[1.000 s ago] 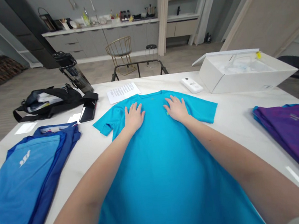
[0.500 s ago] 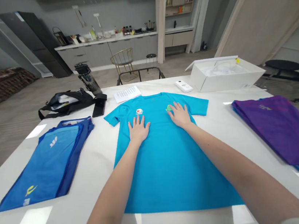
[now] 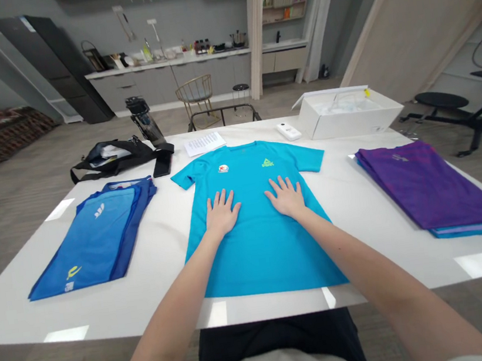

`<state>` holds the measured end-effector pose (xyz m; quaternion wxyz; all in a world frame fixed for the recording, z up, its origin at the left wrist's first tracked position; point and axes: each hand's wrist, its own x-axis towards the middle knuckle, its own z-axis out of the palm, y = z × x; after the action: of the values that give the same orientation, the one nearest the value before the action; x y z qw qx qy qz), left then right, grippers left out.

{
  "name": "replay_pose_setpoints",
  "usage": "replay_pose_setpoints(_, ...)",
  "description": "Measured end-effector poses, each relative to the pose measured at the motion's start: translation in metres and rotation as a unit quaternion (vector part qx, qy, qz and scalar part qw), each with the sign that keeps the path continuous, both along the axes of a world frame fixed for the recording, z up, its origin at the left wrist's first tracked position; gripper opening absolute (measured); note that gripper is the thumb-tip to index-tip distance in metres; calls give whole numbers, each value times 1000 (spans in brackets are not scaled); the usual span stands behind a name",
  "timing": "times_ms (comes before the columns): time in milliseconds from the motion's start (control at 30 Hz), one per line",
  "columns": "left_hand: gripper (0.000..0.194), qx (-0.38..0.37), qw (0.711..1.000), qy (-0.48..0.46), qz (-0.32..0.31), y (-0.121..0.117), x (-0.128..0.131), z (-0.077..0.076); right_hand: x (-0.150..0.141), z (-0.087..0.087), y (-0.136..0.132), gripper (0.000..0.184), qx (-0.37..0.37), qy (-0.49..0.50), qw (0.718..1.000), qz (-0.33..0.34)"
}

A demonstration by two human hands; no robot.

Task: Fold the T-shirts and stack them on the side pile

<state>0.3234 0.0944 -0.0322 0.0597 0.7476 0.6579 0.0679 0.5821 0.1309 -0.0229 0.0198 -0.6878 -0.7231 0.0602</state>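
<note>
I see the turquoise short-sleeved sports shirt [image 3: 259, 234] lying flat, collar pointing away beyond my fingertips, long axis running from me. My left hand [image 3: 221, 214] and right hand [image 3: 286, 198] press on it, palms down, fingers spread, gripping nothing; 2 small chest logos sit just past them.

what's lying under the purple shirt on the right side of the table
A light blue garment peeks out along the near edge of the purple shirt. How many lie beneath is covered.

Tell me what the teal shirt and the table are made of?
The teal shirt looks like thin, smooth sports fabric, probably polyester: it lies flat with a faint sheen under the left hand and right hand. The table looks like glossy white stone or laminate; light patches reflect off it.
</note>
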Motion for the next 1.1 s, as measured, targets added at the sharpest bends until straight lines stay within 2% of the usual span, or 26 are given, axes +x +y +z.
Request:
replay_pose_setpoints(100, 71, -1, 1000, 3, -2, -19, 3, 3, -8, 4, -12, 74, -5, -5, 999, -31)
replay_pose_setpoints(133, 71, -1, 1000, 4, -5, -25, 4, 4, -13, 4, -18, 73, 1, 0, 1000, -11)
replay_pose_setpoints(267, 68, 13, 998, 16, -58, -47, 10, 5, -31, 0, -49, 66, 33, 19, 990, 137)
replay_pose_setpoints(333, 67, 15, 997, 25, -78, -59, 9, 5, -30, -2, -65, 65, 36, 16, 987, 155)
replay_pose_setpoints(533, 66, 27, 996, 35, -82, -106, -6, 5, 11, -3, -101, 65, 44, 11, 991, 124)
replay_pose_setpoints(633, 66, 32, 996, 39, -72, -130, -10, 5, 31, 1, -121, 64, 52, 9, 990, 130)
replay_pose_setpoints(733, 67, 38, 997, 40, -54, -147, -10, 4, 38, 2, -147, 61, 82, -4, 986, 144)
replay_pose_setpoints(800, 68, 31, 998, 36, -41, -155, -9, 4, 39, 0, -166, 60, 93, -13, 986, 134)
replay_pose_setpoints(967, 70, 11, 1000, 28, 10, -165, -6, 4, 45, -10, -201, 68, 83, -24, 996, 32)
replay_pose_setpoints(1100, 70, -12, 999, 20, 33, -170, -2, 2, 58, -12, -203, 69, 73, -30, 995, 66)
